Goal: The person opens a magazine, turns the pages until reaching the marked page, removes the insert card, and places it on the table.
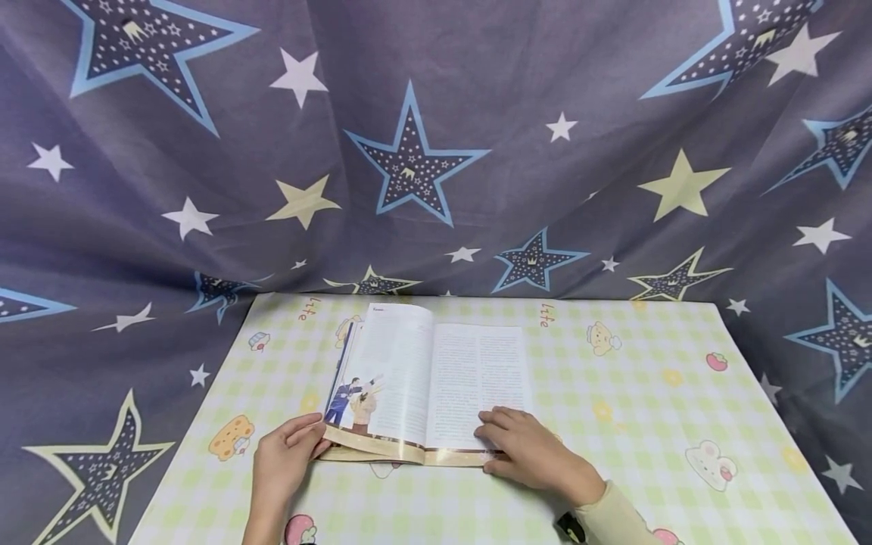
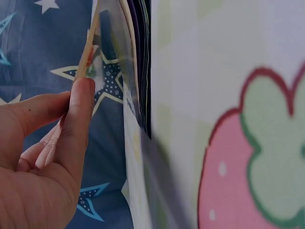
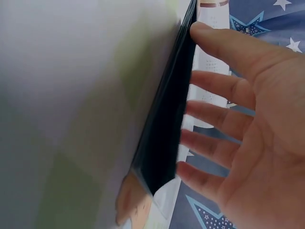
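Observation:
A thin magazine [image 1: 459,386] lies spread open on the table, with printed columns on its right page. The left page [image 1: 402,356] carries text and a drawing of figures, and its outer edge is lifted off the leaves below. At its lower left corner my left hand [image 1: 286,454] pinches this page; the left wrist view shows the page edge [image 2: 88,55] between thumb and forefinger. My right hand [image 1: 527,454] rests on the lower right corner of the right page. In the right wrist view its fingers [image 3: 214,114] reach out fairly straight along the magazine's edge [image 3: 167,129].
A green and white checked tablecloth [image 1: 633,454] with cartoon prints covers the table. Behind and at both sides hangs a dark curtain [image 1: 511,189] with stars. A dark band [image 1: 571,527] sits at my right wrist, by a pale sleeve [image 1: 613,518].

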Tool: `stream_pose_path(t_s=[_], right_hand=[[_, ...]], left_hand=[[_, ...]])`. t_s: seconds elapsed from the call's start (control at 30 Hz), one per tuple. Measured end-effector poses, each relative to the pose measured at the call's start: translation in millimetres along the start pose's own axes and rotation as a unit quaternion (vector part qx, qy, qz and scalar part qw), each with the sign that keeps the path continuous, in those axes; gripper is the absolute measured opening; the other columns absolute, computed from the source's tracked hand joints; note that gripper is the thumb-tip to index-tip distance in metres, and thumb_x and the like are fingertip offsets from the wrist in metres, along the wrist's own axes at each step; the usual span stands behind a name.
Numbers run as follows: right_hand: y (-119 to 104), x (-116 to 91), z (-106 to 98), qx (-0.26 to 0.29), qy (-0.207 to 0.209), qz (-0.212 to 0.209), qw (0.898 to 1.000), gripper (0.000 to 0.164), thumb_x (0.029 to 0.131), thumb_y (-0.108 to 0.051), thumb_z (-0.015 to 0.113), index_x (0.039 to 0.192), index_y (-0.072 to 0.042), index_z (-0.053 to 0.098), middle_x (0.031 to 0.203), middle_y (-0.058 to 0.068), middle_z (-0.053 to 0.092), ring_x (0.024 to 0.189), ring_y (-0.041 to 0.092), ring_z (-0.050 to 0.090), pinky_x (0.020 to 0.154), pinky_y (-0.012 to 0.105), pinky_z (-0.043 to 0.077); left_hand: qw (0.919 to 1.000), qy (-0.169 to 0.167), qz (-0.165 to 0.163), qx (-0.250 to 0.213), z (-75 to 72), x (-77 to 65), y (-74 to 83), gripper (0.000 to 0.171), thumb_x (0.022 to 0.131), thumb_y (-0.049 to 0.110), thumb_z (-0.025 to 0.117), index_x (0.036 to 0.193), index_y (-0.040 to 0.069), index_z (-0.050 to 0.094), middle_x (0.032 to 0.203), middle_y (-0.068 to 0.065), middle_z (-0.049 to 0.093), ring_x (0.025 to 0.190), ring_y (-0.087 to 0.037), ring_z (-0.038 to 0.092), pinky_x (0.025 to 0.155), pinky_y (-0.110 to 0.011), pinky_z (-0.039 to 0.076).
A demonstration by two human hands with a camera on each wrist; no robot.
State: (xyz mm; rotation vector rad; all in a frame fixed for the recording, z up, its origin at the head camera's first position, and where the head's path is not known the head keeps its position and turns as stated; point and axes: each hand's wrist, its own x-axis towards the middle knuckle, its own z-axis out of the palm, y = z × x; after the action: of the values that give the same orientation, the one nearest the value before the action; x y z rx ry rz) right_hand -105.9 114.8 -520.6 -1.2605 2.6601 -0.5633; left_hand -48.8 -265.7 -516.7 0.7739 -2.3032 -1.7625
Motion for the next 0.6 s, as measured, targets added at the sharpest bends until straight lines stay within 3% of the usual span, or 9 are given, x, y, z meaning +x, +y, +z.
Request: stream_pose_path(t_s=[0.37,0.6], right_hand=[[9.6,-10.9,-4.3,0.027,0.006,-0.023,0.999,0.032,0.096,-0.025,0.07,0.123,-0.008,0.066,0.137,0.01,0.059,0.13,0.033,0.051,0.106,0.054,0.043],[15.4,-16.7,-9.9,0.054,-0.002,-0.025,0.998,0.029,0.098,-0.02,0.067,0.124,-0.007,0.067,0.132,0.008,0.063,0.127,0.029,0.055,0.106,0.049,0.045]], left_hand=[[0.9996,0.009,-0.011,0.023,-2.9,1.5,0.1,0.027,0.095,0.01,0.068,0.117,-0.004,0.069,0.095,-0.016,0.075,0.073,-0.016,0.074,0.069,-0.025,0.061],[0.9953,0.03,0.007,0.092,-4.8,0.3,2.1,0.031,0.094,0.023,0.072,0.118,0.003,0.072,0.1,-0.009,0.076,0.085,-0.008,0.072,0.071,-0.014,0.055]])
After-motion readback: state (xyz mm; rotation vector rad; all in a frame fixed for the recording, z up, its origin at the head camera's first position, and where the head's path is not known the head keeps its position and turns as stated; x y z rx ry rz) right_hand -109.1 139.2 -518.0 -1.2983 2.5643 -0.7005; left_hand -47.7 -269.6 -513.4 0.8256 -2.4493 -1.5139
